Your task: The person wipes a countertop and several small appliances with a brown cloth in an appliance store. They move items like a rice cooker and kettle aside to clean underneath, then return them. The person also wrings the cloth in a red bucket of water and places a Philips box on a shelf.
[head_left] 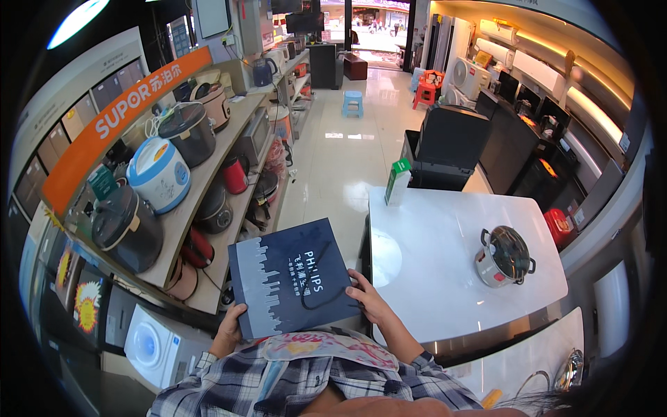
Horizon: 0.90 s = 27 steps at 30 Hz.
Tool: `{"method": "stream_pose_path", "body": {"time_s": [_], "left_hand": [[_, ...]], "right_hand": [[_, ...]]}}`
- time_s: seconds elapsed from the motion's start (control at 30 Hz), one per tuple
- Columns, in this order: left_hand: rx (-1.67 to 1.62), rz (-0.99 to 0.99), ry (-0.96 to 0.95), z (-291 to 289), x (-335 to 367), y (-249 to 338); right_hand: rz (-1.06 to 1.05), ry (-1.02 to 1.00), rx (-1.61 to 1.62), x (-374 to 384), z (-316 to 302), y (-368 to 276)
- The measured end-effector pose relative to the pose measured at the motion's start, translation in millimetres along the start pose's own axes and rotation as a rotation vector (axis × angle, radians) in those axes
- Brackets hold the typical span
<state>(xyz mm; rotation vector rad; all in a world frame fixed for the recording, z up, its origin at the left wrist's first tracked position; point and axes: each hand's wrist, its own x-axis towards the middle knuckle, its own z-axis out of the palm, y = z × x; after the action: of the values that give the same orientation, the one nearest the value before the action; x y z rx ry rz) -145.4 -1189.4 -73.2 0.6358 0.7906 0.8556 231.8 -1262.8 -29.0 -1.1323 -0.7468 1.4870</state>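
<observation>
A flat dark blue box with a grey skyline print is held in front of my body, tilted toward me. A black strap or cord lies across its face. My left hand grips the lower left edge, its fingers partly hidden by the box. At the right edge, my right hand is closed on the box's side. Just right of that hand stands a white table. On it are a steel pot with a dark glass lid and an upright green and white carton.
Shelves on the left hold several cookers, among them a white and blue rice cooker. A black chair-like object stands beyond the table. Farther along the tiled floor are a blue stool and red stools.
</observation>
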Motion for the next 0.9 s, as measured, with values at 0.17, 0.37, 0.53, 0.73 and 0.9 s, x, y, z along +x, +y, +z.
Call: {"method": "stream_pose_path", "body": {"time_s": [0.17, 0.37, 0.53, 0.73, 0.9], "left_hand": [[0.030, 0.017, 0.034, -18.2, 69.2, 38.9], [0.059, 0.025, -0.006, -38.4, 141.9, 93.2], [0.039, 0.045, 0.015, -38.4, 194.1, 116.0], [0.063, -0.002, 0.016, -10.9, 249.3, 128.7], [0.127, 0.004, -0.050, 34.6, 323.4, 147.2]], "right_hand": [[0.026, -0.041, -0.029, 79.8, 6.1, -14.7], [0.062, -0.068, -0.028, 171.5, 30.8, -57.1], [0.072, -0.049, -0.029, 236.3, 25.0, -67.4], [0.079, -0.049, 0.079, 273.4, -1.5, -72.0], [0.068, 0.022, 0.138, 322.1, -62.9, -69.5]]}}
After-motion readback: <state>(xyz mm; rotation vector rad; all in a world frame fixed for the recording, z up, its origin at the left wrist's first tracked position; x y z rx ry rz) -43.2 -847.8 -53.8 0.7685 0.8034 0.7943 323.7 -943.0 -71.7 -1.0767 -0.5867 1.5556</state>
